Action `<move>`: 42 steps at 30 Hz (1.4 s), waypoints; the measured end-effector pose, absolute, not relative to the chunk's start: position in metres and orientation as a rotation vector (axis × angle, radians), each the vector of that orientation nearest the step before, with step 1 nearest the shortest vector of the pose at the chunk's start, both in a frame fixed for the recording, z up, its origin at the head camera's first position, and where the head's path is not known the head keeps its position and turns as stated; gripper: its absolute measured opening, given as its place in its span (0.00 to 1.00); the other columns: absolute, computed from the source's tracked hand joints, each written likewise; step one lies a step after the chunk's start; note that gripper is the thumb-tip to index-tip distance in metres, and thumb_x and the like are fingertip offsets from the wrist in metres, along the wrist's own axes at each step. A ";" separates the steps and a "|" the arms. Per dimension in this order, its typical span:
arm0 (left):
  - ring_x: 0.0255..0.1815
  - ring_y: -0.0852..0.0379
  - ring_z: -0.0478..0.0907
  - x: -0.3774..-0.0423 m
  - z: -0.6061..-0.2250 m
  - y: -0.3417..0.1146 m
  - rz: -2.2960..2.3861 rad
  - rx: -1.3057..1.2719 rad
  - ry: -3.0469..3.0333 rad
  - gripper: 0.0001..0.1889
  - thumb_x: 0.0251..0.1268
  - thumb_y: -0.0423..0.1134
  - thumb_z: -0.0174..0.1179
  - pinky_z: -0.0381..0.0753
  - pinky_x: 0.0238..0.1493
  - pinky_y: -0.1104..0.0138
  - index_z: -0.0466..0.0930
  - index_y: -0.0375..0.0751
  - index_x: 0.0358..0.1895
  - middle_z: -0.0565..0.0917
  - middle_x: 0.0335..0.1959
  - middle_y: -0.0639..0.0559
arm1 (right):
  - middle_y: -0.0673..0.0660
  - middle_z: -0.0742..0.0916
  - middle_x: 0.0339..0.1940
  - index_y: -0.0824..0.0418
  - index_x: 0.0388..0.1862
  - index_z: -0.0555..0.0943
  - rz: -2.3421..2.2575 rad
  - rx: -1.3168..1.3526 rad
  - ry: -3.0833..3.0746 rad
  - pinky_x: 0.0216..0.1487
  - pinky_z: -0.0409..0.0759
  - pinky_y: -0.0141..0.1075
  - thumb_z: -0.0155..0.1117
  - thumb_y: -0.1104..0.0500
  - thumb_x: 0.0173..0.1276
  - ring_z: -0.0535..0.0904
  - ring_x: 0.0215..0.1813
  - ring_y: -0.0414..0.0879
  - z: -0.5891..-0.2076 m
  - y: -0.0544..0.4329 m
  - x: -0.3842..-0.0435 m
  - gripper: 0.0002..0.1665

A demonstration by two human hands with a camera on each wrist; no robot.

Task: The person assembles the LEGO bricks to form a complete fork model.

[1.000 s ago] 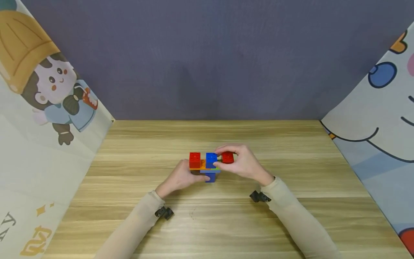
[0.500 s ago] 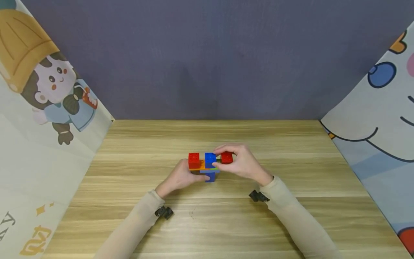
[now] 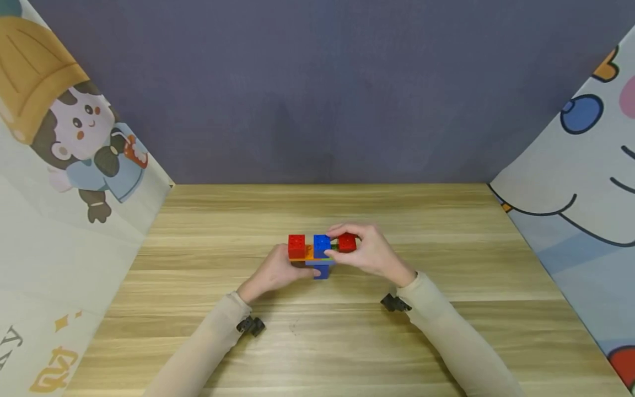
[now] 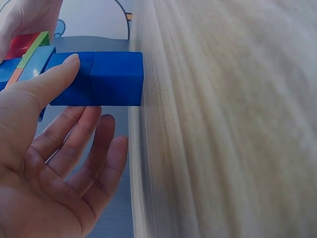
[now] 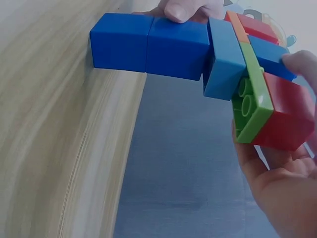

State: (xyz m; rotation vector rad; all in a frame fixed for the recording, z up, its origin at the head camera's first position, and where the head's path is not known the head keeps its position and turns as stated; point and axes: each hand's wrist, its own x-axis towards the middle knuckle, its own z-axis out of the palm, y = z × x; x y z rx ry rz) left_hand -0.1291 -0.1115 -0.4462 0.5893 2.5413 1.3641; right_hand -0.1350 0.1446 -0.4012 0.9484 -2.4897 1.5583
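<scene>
A T-shaped stack of toy building bricks stands mid-table. Its column is a lower blue brick (image 5: 121,42) and an upper blue brick (image 5: 178,47), topped by a light blue brick (image 5: 225,64). Orange (image 3: 310,252) and green (image 5: 255,99) plates lie across that. On the plates sit a left red brick (image 3: 296,246), a middle blue brick (image 3: 321,245) and a right red brick (image 5: 290,111). My left hand (image 3: 273,271) holds the column, thumb on the upper blue brick. My right hand (image 3: 372,251) pinches the middle blue brick, its palm beside the right red brick.
The wooden table (image 3: 317,342) extends around the stack. Behind it rises a dark grey-blue panel (image 3: 317,99). Printed cartoon panels flank the left (image 3: 89,242) and right (image 3: 555,220) sides. Small black devices are strapped to the left (image 3: 251,326) and right (image 3: 395,302) wrists.
</scene>
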 end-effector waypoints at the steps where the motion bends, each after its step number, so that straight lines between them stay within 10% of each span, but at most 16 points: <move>1: 0.50 0.57 0.89 -0.129 -0.446 -0.111 1.359 0.583 2.541 0.25 0.58 0.47 0.82 0.86 0.61 0.52 0.87 0.48 0.58 0.93 0.51 0.53 | 0.60 0.92 0.56 0.61 0.51 0.91 1.552 0.947 -2.496 0.46 0.90 0.32 0.83 0.62 0.62 0.90 0.54 0.59 -0.401 0.145 -0.135 0.18; 14: 0.56 0.57 0.87 -0.131 -0.449 -0.111 1.376 0.630 2.496 0.26 0.59 0.48 0.81 0.82 0.68 0.50 0.86 0.52 0.61 0.92 0.54 0.58 | 0.59 0.93 0.55 0.59 0.52 0.92 1.490 0.946 -2.508 0.45 0.89 0.32 0.83 0.59 0.63 0.91 0.53 0.58 -0.398 0.149 -0.136 0.18; 25: 0.42 0.57 0.88 -0.130 -0.444 -0.113 1.739 0.567 2.365 0.23 0.59 0.37 0.80 0.88 0.48 0.66 0.87 0.36 0.57 0.93 0.47 0.44 | 0.57 0.93 0.54 0.58 0.51 0.92 1.440 0.988 -2.493 0.51 0.89 0.35 0.84 0.61 0.61 0.91 0.53 0.54 -0.398 0.146 -0.134 0.19; 42: 0.39 0.57 0.86 -0.128 -0.440 -0.109 1.656 0.550 2.458 0.21 0.54 0.40 0.84 0.87 0.45 0.66 0.88 0.40 0.50 0.92 0.41 0.48 | 0.58 0.93 0.55 0.58 0.52 0.92 1.558 0.948 -2.526 0.49 0.89 0.33 0.84 0.61 0.62 0.90 0.56 0.60 -0.398 0.147 -0.138 0.19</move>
